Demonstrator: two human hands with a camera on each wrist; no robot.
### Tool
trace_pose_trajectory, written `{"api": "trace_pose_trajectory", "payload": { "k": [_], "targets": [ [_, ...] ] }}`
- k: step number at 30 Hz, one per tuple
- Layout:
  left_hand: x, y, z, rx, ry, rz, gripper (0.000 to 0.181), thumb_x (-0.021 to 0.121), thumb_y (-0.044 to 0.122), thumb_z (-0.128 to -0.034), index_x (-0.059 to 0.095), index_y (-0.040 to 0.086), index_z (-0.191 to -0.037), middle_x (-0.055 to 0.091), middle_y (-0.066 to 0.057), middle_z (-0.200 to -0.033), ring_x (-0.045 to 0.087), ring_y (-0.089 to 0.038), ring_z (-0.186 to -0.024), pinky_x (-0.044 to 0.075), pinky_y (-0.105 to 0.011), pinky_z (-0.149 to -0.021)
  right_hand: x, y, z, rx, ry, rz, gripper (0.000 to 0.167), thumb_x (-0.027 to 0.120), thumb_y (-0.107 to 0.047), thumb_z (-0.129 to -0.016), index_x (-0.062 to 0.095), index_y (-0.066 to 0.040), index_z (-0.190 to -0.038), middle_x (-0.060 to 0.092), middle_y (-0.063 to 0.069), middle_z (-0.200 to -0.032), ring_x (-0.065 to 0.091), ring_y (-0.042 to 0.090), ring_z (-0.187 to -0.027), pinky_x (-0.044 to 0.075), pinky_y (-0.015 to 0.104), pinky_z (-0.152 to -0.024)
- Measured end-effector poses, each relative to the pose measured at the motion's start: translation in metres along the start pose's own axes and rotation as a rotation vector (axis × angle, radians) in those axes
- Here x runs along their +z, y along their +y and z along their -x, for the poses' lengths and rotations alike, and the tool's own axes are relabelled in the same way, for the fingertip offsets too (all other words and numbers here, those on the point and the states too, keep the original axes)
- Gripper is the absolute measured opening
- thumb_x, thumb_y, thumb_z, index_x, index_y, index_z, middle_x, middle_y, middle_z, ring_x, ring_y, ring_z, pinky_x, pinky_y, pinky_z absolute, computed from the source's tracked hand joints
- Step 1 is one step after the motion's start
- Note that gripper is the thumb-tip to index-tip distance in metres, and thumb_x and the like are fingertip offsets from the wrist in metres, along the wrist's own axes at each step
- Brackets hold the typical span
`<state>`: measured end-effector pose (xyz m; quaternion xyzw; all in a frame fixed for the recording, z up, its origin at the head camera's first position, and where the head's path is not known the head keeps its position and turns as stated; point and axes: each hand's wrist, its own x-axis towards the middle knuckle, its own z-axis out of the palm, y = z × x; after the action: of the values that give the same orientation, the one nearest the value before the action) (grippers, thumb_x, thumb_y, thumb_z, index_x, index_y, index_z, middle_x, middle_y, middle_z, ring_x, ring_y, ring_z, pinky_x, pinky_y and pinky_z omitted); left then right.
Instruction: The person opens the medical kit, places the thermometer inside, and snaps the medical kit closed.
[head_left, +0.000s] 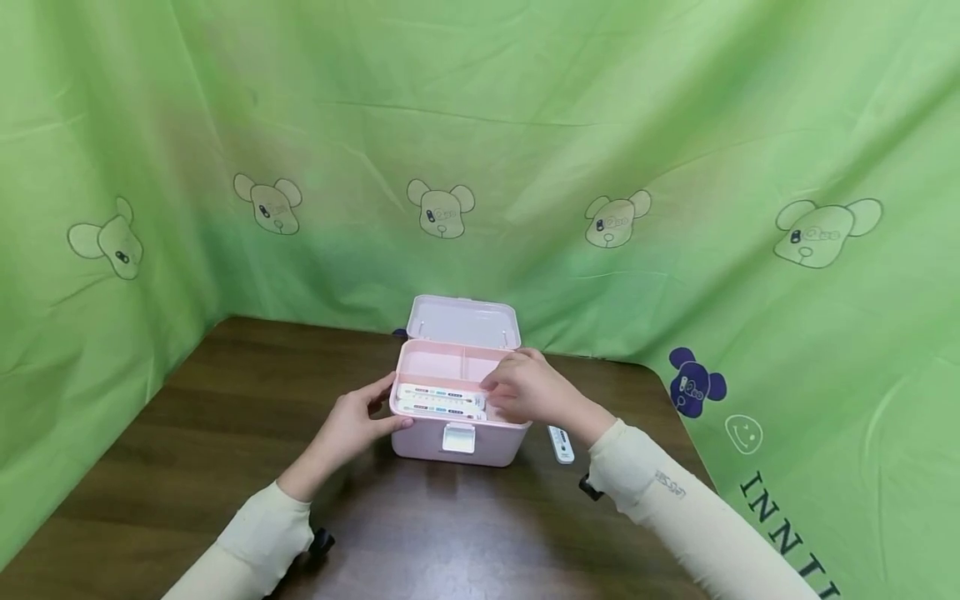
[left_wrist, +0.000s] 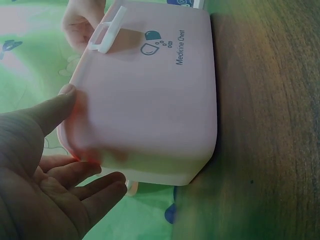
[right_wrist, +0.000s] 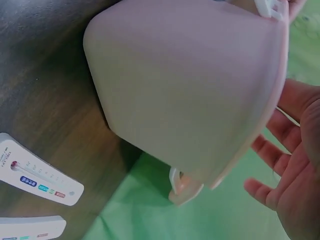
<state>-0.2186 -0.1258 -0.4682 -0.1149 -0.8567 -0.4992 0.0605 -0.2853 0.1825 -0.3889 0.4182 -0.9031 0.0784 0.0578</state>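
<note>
A pink medicine box point(head_left: 420, 442) stands with its lid raised on the brown table. My left hand point(head_left: 348, 429) holds its front left corner, thumb on the front wall and fingers at the side, as the left wrist view also shows. White thermometers point(head_left: 441, 409) with printed scales lie side by side in the front compartment. Over the box's right rim, my right hand point(head_left: 528, 387) reaches in with its fingers bent down at the thermometers' right end. The rim and box wall hide those fingertips in the right wrist view, so whether they hold anything is unclear.
To the right of the box, two more white thermometers point(right_wrist: 42, 170) lie on the table point(head_left: 300, 367). The raised lid point(head_left: 465, 323) is at the back, and a divider splits the rear compartment. A green curtain point(head_left: 525, 125) hangs around the table's back and sides.
</note>
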Motion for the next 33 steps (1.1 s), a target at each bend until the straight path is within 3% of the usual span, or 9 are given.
{"api": "trace_pose_trajectory", "payload": {
  "k": [4, 8, 20, 24, 33],
  "targets": [
    [0.001, 0.000, 0.000, -0.005, -0.003, 0.002, 0.087, 0.089, 0.034, -0.0811, 0.048, 0.008, -0.153, 0.058, -0.013, -0.147, 0.062, -0.030, -0.128, 0.053, -0.046, -0.104, -0.005, 0.005, 0.011, 0.030, 0.070, -0.071, 0.018, 0.079, -0.016, -0.088, 0.079, -0.016, -0.106, 0.076, -0.004, -0.103, 0.064, 0.022, -0.110, 0.039, 0.052, -0.106],
    [0.003, -0.001, 0.001, -0.005, -0.010, 0.013, 0.087, 0.088, 0.035, -0.0814, 0.047, 0.007, -0.153, 0.059, -0.012, -0.146, 0.062, -0.030, -0.128, 0.053, -0.046, -0.105, -0.009, 0.008, 0.025, 0.045, 0.187, -0.127, 0.018, 0.081, -0.014, -0.087, 0.078, -0.012, -0.105, 0.076, -0.001, -0.105, 0.064, 0.026, -0.110, 0.041, 0.053, -0.105],
    [0.000, 0.003, 0.001, -0.003, -0.009, 0.019, 0.088, 0.088, 0.034, -0.0818, 0.046, 0.005, -0.154, 0.059, -0.013, -0.146, 0.062, -0.032, -0.128, 0.052, -0.049, -0.105, -0.019, 0.010, 0.058, 0.120, 0.412, -0.207, 0.022, 0.082, -0.011, -0.086, 0.078, -0.010, -0.108, 0.076, 0.001, -0.104, 0.065, 0.026, -0.106, 0.042, 0.051, -0.099],
    [0.000, 0.002, 0.001, 0.002, -0.002, 0.023, 0.088, 0.088, 0.035, -0.0820, 0.046, 0.006, -0.154, 0.058, -0.013, -0.147, 0.061, -0.031, -0.129, 0.052, -0.048, -0.105, -0.019, 0.012, 0.068, 0.119, 0.487, -0.184, 0.024, 0.084, -0.008, -0.083, 0.078, -0.008, -0.106, 0.077, 0.004, -0.104, 0.067, 0.028, -0.103, 0.047, 0.050, -0.095],
    [0.001, 0.002, 0.002, -0.007, -0.015, 0.015, 0.089, 0.088, 0.035, -0.0816, 0.046, 0.006, -0.154, 0.058, -0.012, -0.147, 0.062, -0.031, -0.128, 0.053, -0.047, -0.105, -0.001, 0.022, 0.098, 0.219, 0.538, -0.156, 0.028, 0.084, -0.008, -0.082, 0.077, -0.008, -0.110, 0.076, 0.007, -0.108, 0.063, 0.030, -0.108, 0.041, 0.053, -0.099]
  ]
}}
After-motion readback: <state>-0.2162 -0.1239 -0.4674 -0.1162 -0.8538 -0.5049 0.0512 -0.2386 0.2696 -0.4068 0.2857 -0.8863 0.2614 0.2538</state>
